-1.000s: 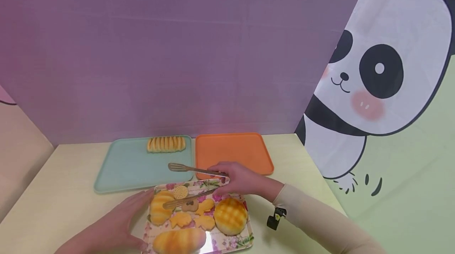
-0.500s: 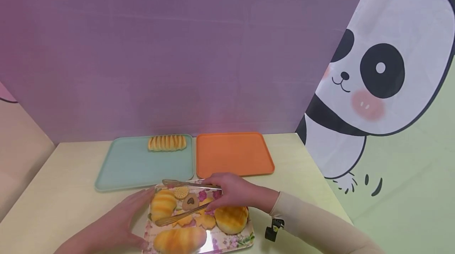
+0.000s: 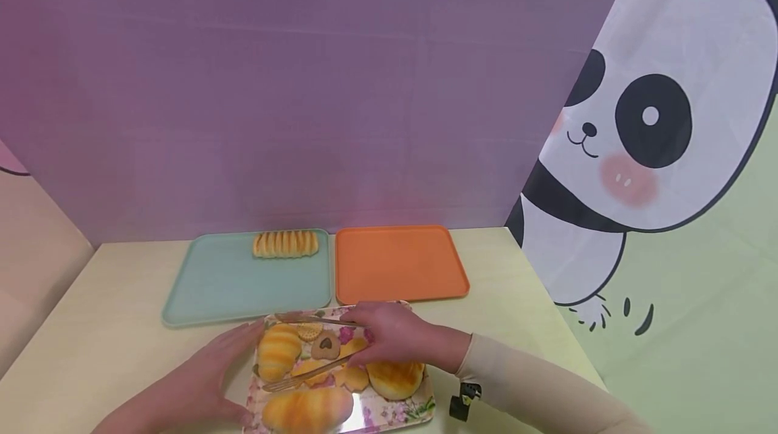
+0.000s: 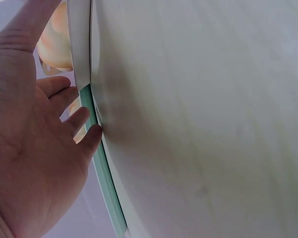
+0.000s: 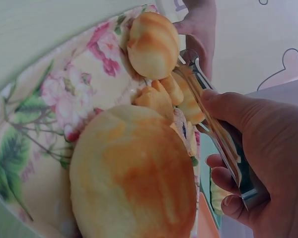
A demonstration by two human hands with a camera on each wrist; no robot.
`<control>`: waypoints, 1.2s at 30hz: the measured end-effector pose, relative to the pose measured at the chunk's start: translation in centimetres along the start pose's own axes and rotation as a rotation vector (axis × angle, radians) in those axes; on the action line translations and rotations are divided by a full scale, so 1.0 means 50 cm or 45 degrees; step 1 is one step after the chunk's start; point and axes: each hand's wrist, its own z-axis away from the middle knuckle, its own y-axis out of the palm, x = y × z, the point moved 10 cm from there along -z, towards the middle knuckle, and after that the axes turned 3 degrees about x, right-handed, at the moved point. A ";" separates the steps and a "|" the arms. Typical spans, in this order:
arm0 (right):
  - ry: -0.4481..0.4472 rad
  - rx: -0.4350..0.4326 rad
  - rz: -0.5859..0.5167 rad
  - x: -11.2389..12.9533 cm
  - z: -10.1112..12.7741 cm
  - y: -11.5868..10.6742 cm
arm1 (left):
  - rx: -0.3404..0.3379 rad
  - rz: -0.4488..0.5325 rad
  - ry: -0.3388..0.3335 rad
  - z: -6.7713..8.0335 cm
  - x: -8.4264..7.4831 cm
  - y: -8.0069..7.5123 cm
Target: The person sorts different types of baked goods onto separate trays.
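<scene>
A pair of tongs point(image 3: 308, 374) is gripped in my right hand point(image 3: 404, 338), its arms spread apart over the floral tray point(image 3: 383, 415). One arm reaches across the tray's far side, the other passes near the striped bread roll point(image 3: 279, 351). Whether the tips touch that roll I cannot tell. My left hand point(image 3: 194, 376) lies along the tray's left edge, thumb and fingers extended; the left wrist view shows its fingers point(image 4: 92, 141) loosely bent by the rim. Also on the tray are a long loaf point(image 3: 308, 411), a round bun point(image 3: 398, 380), a heart cookie point(image 3: 325, 345) and several other cookies.
Behind the floral tray, a light blue tray point(image 3: 237, 285) bears a ridged bread point(image 3: 286, 244). To its right sits an orange tray point(image 3: 401, 265). A purple cloth point(image 3: 304, 96) hangs behind the table point(image 3: 127, 299), and a panda-print wall point(image 3: 687, 252) stands at right.
My right hand has lowered the tongs toward me and leftward, so their arms now spread over the left part of the floral tray. My left hand stays at the edge.
</scene>
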 end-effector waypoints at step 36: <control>-0.035 -0.202 0.069 0.020 0.014 -0.037 | 0.086 0.097 -0.127 0.002 0.017 0.005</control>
